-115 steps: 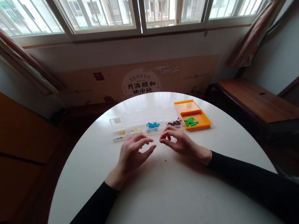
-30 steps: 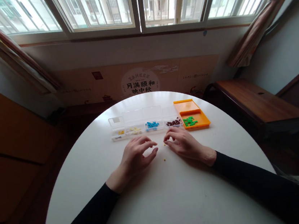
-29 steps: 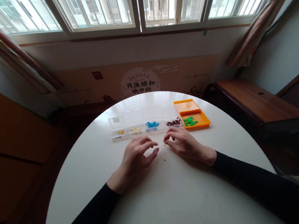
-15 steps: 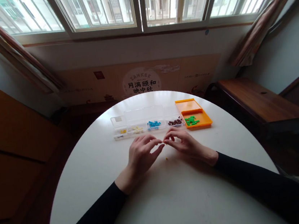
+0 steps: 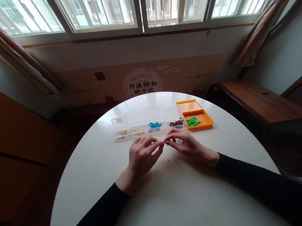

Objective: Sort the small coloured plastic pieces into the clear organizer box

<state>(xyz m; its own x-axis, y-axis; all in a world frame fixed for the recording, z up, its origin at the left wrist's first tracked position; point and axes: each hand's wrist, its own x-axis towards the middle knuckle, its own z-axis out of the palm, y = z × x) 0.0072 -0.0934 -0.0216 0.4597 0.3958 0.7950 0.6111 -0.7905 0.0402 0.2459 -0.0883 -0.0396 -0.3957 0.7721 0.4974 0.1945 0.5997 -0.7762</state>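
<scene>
Over the white table, my left hand [image 5: 144, 154] and my right hand [image 5: 186, 145] meet at the fingertips, each in a pinch. Whatever lies between the fingertips is too small to make out. Just below them on the tabletop sits a tiny yellow piece [image 5: 168, 159]. Beyond my hands stands a clear compartment box [image 5: 121, 138] with its lids up; it holds yellow pieces [image 5: 124, 132], cream pieces [image 5: 138, 130], blue pieces [image 5: 155, 125] and dark brown pieces [image 5: 176, 123]. Green pieces [image 5: 193, 121] lie in an open orange case [image 5: 206, 124] at its right.
The round white table [image 5: 162, 207] curves away on both sides. A wooden bench [image 5: 265, 100] stands beyond it on the right, and an orange-brown cabinet [image 5: 10, 156] on the left. A printed cardboard panel [image 5: 81, 81] leans below the window.
My left thumb and index finger have drawn closer together at the meeting point of the hands. Otherwise the hands and boxes stay nearly in place.
</scene>
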